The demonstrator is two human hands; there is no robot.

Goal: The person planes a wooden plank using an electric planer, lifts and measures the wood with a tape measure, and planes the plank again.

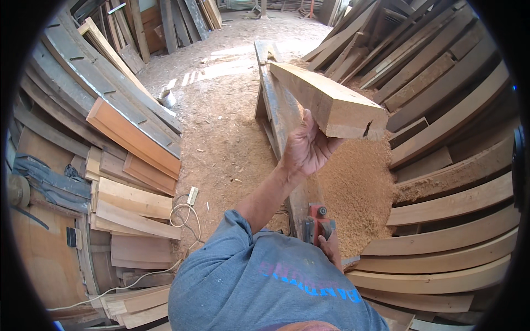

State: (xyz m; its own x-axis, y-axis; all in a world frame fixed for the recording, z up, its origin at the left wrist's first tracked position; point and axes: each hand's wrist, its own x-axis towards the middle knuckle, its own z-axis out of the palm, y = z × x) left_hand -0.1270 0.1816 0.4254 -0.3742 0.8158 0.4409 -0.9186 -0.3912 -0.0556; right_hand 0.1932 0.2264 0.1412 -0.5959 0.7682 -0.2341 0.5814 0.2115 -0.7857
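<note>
My left hand is raised over the bench, gripping the near end of a thick wooden beam. The thumb lies along its left side, and the fingers go under it out of sight. A dark crack shows in the beam's end face, and its far end reaches toward the far part of the bench. Close to my body, my right hand is closed on a red and black electric hand planer. The planer sits at the near end of the narrow wooden bench.
Wood shavings are heaped right of the bench. Stacked planks line the right side, and more boards fill the left. A pale cord runs over the floor to a power strip. A bucket stands farther off.
</note>
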